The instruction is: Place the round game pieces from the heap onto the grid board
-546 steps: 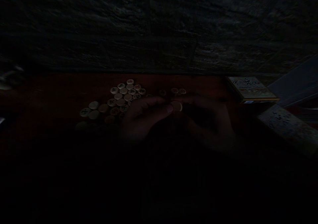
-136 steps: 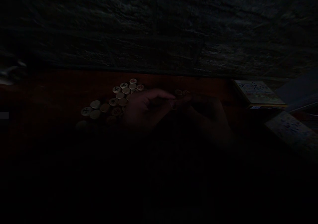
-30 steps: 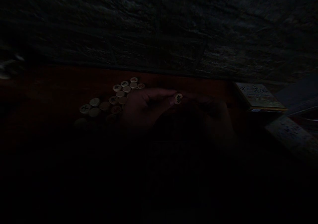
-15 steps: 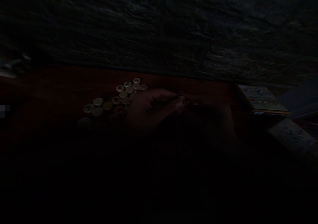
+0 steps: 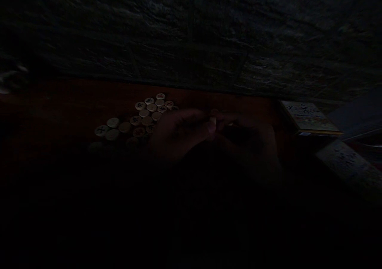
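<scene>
The scene is very dark. My left hand (image 5: pixel 177 135) is closed, with a round Chinese chess piece (image 5: pixel 213 120) pinched on edge between thumb and fingers. Opposite it, my right hand (image 5: pixel 250 137) has its curled fingertips up against that piece; a small pale spot shows by its fingers, too dim to name. Left of my left hand lies a loose group of Chinese chess pieces (image 5: pixel 146 120). Some show black or red characters, others a plain side. The nearest ones fade into shadow, and my left hand covers part of the group.
The reddish-brown table (image 5: pixel 74 102) ends at a rough dark stone wall (image 5: pixel 191 42) behind. At the right lies a flat box (image 5: pixel 308 115) with a printed lid, and a second printed panel (image 5: pixel 347 157) in front of it. A blurred pale object (image 5: pixel 13 78) sits far left.
My right fingers have come up to the piece in my left hand. That piece has turned, its marked face now out of sight. The whole view has shifted slightly.
</scene>
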Demonstrator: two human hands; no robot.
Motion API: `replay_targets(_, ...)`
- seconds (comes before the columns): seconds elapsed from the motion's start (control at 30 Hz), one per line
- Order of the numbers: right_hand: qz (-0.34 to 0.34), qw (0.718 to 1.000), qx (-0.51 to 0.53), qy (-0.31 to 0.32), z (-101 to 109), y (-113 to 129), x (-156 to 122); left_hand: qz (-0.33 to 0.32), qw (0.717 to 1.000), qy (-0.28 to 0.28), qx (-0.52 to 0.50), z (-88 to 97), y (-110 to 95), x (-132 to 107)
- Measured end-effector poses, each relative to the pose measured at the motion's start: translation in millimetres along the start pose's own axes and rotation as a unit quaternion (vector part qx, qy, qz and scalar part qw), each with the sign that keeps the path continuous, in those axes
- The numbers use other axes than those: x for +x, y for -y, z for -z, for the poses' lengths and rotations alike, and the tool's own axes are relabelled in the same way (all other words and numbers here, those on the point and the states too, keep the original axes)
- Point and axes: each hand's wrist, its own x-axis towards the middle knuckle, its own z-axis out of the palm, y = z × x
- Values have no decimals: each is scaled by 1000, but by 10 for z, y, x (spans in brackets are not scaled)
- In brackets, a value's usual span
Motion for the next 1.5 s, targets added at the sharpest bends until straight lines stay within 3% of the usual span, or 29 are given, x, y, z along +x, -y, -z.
replay_targets(0.7,-12,1000,-6,-6,-19,55,-15,-24,999,31,37,29,6,-34)
replay_targets(0.97,-3,1000,0,-7,-17,33,-44,-30,999,40,-4,3,8,-51)
replay_targets(1.37,-12,1000,-2,-2,-12,43,-35,-20,1000,12,20,6,-2,-74)
replay_targets(1.5,-6,1000,-2,-9,-11,69,-40,-23,999,40,-6,4,23,-71)
